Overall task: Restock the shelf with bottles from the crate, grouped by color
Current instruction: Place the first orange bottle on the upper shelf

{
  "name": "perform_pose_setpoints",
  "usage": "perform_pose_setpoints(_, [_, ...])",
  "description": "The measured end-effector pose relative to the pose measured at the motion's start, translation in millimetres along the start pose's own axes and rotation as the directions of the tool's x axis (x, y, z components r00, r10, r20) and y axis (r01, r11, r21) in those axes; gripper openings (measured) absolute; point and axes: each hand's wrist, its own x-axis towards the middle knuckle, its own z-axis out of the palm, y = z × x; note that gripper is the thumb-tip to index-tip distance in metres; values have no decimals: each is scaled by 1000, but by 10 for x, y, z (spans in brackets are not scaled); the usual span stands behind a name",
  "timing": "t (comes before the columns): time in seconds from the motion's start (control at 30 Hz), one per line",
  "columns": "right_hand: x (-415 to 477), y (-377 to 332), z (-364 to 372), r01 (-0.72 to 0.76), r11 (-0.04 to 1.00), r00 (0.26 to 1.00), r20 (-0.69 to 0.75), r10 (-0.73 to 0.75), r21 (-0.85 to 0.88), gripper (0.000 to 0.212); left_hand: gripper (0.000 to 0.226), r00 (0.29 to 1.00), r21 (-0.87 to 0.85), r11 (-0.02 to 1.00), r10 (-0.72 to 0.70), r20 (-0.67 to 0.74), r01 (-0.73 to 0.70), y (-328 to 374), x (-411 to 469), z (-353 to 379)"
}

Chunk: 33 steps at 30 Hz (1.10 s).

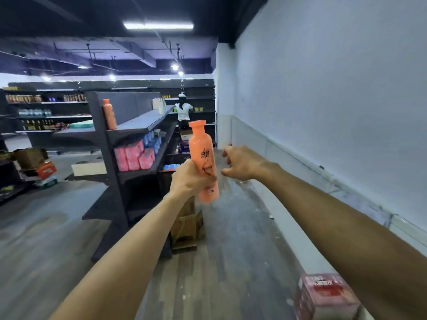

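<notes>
Left hand (187,179) wraps around the lower half of a smooth orange bottle (203,158), holding it nearly upright in the aisle, well apart from the shelf (143,122). Right hand (242,162) hangs just beside the bottle, fingers loosely bent and gripping nothing. On the dark metal shelf's grey top board, a second orange bottle (109,114) stands upright at the near corner; the rest of that board is bare up to some pale bottles at the far end. Pink soft packs (134,155) fill the tier below, and a dark crate (165,181) sits low against the unit. The wood-grain floor (231,250) runs between the shelf and a plain white wall (335,100). Worn cardboard boxes (187,225) lean at the shelf's foot, and 1 red carton (325,296) lies near the wall. A person in white (183,110) stands far down the aisle.
</notes>
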Motion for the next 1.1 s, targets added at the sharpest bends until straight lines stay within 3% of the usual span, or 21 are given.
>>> perform_pose_setpoints(0.33, [1331,122,478,-46,992,999,-6,45,-115,46,41,995,-16,997,70,75,-69,-677,1412,-9])
perform_pose_setpoints(0.63, [2523,352,895,-119,991,993,-25,118,-53,42,46,979,-25,994,108,173,-105,-1222,2633,427])
perform_pose_setpoints(1.1, [4576,1572,1275,-101,994,995,6,101,-39,48,45,981,-17,994,111,158,-109,-1396,4702,1365])
